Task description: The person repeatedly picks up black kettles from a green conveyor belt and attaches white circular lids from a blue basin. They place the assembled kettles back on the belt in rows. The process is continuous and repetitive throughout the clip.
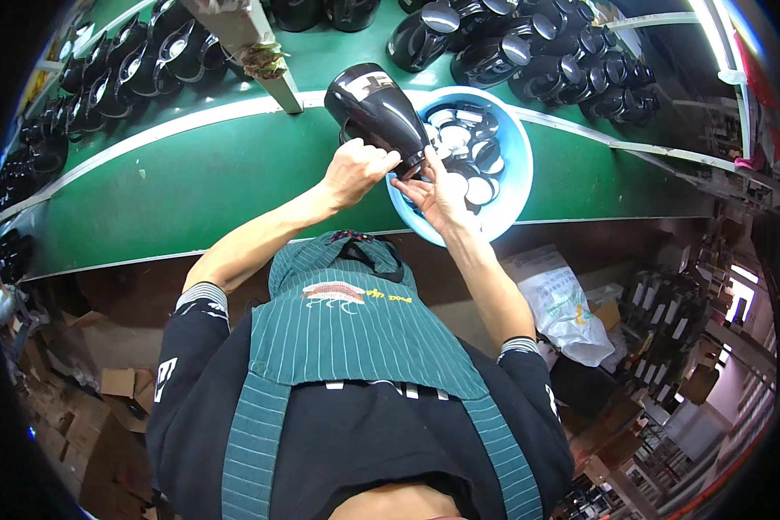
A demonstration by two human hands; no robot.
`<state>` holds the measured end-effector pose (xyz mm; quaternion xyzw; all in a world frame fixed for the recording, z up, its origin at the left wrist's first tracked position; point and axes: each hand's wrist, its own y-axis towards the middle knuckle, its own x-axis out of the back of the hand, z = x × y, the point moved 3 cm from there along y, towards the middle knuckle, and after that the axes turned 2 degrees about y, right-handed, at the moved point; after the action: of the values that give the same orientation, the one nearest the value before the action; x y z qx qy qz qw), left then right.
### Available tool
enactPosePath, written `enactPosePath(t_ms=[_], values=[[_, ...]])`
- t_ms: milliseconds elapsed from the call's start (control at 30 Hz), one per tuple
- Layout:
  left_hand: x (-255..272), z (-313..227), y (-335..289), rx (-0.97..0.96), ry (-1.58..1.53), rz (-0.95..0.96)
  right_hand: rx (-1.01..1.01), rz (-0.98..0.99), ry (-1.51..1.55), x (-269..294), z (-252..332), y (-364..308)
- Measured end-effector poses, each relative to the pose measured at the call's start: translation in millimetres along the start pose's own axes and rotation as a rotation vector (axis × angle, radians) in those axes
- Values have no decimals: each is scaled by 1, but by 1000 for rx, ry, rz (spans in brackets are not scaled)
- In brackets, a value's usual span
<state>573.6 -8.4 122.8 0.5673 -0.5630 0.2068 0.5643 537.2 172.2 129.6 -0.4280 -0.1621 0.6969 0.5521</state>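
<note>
A glossy black jug (381,113) is tilted over the front of the green bench, its wide end up and to the left, its narrower end down toward me. My left hand (360,171) is closed around its handle side; the handle is mostly hidden by the fingers. At the narrow end, my right hand (442,192) holds the rim between thumb and fingers. Just behind and right of that hand stands a light blue basin (517,165), full of black and silver-white round lids (479,189). Whether a lid sits at the jug's rim cannot be made out.
Rows of black jugs stand at the back right (494,59) and at the left (139,71). A whitish post (256,43) rises from the bench near the middle. Below the bench, a white plastic bag (563,312) lies at right and cardboard boxes (126,386) at left.
</note>
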Motion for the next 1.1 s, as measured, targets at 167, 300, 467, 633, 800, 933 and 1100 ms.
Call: enactPosePath(t_ms=[167,300,467,633,800,933,1100], values=[[-10,30,7,123,-63,-112,-42,5,-115,-4,5,18],[-12,66,17,744,-432,-374,662,-242,-1153,26,30,18],[-46,137,53,998,-571,-855,594,-219,-1852,69,-3,51],[-67,194,52,1146,-320,-968,624,-326,-1940,57,4,58],[-95,157,59,1420,-140,-797,818,-321,-1849,61,3,86],[-88,89,113,894,-255,-636,866,-190,-1958,30,8,110],[-96,230,155,954,-249,-575,776,-160,-1887,34,11,129]])
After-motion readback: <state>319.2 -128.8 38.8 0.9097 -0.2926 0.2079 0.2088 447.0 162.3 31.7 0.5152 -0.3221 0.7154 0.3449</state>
